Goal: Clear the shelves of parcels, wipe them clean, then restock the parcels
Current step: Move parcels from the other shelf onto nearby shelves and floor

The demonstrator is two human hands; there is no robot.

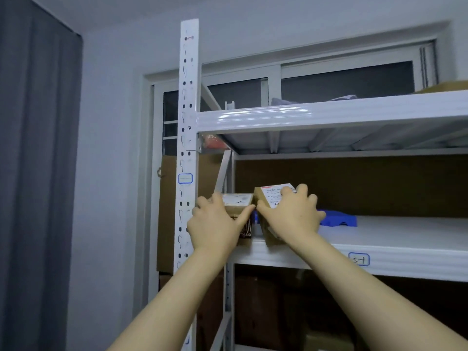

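Note:
Two small brown cardboard parcels stand side by side at the left end of the white middle shelf (395, 239). My left hand (215, 224) grips the left parcel (236, 201), which carries a white label on top. My right hand (291, 214) grips the right parcel (269, 196), a slightly taller box with a white and red shipping label. Both hands cover most of the parcels' front faces. A blue cloth (339, 219) lies on the shelf just right of my right hand.
The white metal rack has a perforated upright (187, 148) at the left and a top shelf (329, 115) holding some items. Brown boxes (266, 312) fill the level below. A grey curtain (35, 173) hangs at the far left, with a window behind the rack.

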